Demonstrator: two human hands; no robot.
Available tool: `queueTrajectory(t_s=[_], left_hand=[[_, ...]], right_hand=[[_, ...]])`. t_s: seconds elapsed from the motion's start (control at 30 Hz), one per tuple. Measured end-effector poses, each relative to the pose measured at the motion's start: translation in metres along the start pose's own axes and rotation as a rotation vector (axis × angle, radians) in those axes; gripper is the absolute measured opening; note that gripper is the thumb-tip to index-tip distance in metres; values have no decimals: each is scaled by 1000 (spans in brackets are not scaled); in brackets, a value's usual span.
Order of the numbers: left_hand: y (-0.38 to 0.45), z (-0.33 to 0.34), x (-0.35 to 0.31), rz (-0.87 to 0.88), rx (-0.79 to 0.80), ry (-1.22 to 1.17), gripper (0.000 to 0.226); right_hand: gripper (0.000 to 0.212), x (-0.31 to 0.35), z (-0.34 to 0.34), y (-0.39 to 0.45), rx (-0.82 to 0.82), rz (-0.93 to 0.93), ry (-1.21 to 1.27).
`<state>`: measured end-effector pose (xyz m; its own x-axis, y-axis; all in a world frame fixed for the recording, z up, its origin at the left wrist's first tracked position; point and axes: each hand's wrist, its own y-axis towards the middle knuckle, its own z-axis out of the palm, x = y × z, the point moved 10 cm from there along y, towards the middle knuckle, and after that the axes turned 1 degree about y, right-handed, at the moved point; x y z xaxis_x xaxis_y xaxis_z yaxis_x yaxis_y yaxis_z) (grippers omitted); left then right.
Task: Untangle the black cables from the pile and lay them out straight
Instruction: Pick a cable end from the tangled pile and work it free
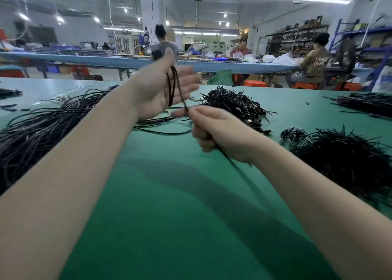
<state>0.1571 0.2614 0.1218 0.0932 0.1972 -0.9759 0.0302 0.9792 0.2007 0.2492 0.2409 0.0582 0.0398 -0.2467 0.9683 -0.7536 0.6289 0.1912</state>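
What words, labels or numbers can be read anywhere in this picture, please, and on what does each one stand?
"UNKA OWN", roughly, the letters blurred: pale print on the back of the tan shirt of a seated person at the far bench.
Boxes on the shelves at the back right: any labels too small and blurred to read.
Cables in the hands: no readable marking.

Left hand [167, 88] raised mid-frame, cable loops [172, 86] draped over palm | right hand [216, 131] gripping cable | piles on green tabletop [169, 194]
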Motion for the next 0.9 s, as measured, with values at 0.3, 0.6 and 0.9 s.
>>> queueTrajectory(t_s=[0.3,0.6,0.9], left_hand=[[-51,57,11,-206,771,104,50],[-4,28,51,-239,199,-31,64],[-2,36,21,-59,110,-414,36]], right_hand=[[48,-33,-72,-15,-347,200,-383],[25,30,-28,0,-230,-44,-275],[37,-40,-45,-9,-141,249,-85]])
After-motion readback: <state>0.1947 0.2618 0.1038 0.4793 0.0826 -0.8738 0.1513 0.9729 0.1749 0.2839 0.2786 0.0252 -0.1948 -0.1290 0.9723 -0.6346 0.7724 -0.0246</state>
